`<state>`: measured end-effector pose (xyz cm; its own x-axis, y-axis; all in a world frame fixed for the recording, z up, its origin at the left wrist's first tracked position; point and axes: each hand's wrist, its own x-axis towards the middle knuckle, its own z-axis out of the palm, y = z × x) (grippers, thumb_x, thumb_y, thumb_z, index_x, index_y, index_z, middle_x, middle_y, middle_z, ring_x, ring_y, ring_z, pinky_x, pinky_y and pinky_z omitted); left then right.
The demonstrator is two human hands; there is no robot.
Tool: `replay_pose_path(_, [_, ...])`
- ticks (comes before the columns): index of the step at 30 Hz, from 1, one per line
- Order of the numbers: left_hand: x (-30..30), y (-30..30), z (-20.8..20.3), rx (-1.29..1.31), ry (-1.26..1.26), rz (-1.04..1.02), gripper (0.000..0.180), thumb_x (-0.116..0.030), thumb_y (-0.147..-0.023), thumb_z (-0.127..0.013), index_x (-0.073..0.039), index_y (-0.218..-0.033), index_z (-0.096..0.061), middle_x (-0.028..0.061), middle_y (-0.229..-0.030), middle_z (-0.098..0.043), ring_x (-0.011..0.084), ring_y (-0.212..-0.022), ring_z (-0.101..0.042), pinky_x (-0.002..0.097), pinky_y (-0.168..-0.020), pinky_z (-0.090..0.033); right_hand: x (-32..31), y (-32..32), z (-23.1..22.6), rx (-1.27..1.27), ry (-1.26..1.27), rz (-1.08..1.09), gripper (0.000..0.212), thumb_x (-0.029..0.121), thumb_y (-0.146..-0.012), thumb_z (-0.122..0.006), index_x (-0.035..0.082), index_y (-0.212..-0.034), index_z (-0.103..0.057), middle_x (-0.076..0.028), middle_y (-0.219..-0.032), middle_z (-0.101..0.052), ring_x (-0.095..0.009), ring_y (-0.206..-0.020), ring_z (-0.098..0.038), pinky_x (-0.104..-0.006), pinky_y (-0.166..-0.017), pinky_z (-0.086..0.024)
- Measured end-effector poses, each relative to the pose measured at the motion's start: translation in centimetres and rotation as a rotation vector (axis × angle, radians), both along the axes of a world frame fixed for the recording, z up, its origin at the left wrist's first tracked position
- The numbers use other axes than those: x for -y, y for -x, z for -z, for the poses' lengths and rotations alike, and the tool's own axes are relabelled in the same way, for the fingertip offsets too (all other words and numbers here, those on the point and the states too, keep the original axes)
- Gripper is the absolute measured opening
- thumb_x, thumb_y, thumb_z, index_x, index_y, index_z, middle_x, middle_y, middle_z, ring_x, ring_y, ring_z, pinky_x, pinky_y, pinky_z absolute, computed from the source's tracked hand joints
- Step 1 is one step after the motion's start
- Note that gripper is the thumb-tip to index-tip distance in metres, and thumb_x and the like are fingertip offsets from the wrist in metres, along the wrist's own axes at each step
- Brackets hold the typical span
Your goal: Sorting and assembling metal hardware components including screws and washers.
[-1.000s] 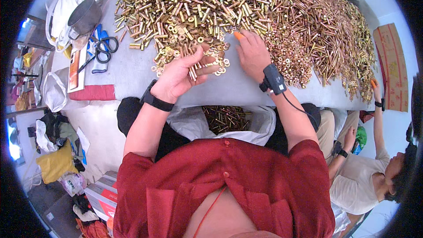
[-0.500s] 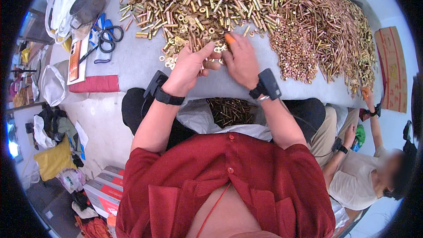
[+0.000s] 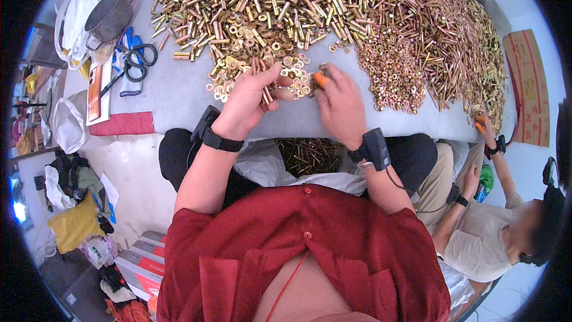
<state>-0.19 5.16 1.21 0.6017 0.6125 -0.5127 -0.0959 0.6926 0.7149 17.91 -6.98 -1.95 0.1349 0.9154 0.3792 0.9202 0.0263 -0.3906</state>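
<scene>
Fingers curled, my left hand (image 3: 245, 96) holds a bundle of thin brass-coloured metal rods (image 3: 260, 71) that stick up past the thumb. Just to its right, my right hand (image 3: 344, 106) hovers over the grey cloth-covered table (image 3: 179, 98). An orange cover (image 3: 320, 79) sits on one of its fingertips. The thumb and fingers are drawn together; small metal bits show by the tips, but I cannot make out what they grip. Flat yellowish washers (image 3: 221, 71) lie spread behind and beside both hands. Beyond them rises a heap of short metal tubes (image 3: 238, 3).
Small nuts (image 3: 390, 68) and longer rods (image 3: 441, 30) are piled to the right. Black scissors (image 3: 140, 62), a dark metal pot (image 3: 108, 16) and a phone (image 3: 95, 92) lie at left. Below the table edge is a bag of dark rods (image 3: 308, 156). A co-worker's hand (image 3: 485, 128) works far right.
My right hand has drawn back from the washers and moved slightly right, apart from the left. My left hand still holds the rods, which now stand more in view.
</scene>
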Motion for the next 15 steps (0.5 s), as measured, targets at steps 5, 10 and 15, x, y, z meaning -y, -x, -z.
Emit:
replay_pose_path(5, [0.0,-0.1,0.0,-0.003,-0.005,0.048,0.024,-0.031,-0.096,-0.061,-0.01,-0.106,-0.056,0.0088,-0.087,-0.07,0.0103,-0.057,-0.063,0.0197,-0.039,-0.039,-5.2,-5.6,-0.6,0.059,-0.125,0.15,0.028,0.012,-0.087,-0.061,0.003,-0.114,-0.061,-0.02,-0.123,-0.057,-0.038,-0.109,-0.054,-0.0459,-0.097,-0.043])
replay_pose_path(10, [0.2,-0.1,-0.5,-0.034,-0.02,0.044,0.025,-0.031,-0.095,-0.063,-0.009,-0.104,-0.058,0.0071,-0.09,-0.07,0.0086,-0.058,-0.061,0.0188,-0.038,-0.034,-11.1,-10.0,-0.6,0.138,-0.169,0.177,0.03,0.014,-0.087,-0.061,0.004,-0.116,-0.061,-0.018,-0.124,-0.058,-0.039,-0.111,-0.054,-0.0473,-0.098,-0.042])
replay_pose_path(15, [0.3,-0.4,-0.8,-0.046,-0.047,0.07,0.022,-0.028,-0.095,-0.062,-0.009,-0.105,-0.058,0.0068,-0.089,-0.07,0.009,-0.058,-0.061,0.0188,-0.038,-0.035,-12.6,-10.4,1.3,0.206,-0.146,0.159,0.035,0.019,-0.084,-0.064,0.01,-0.118,-0.063,-0.017,-0.125,-0.058,-0.039,-0.115,-0.051,-0.0493,-0.1,-0.041])
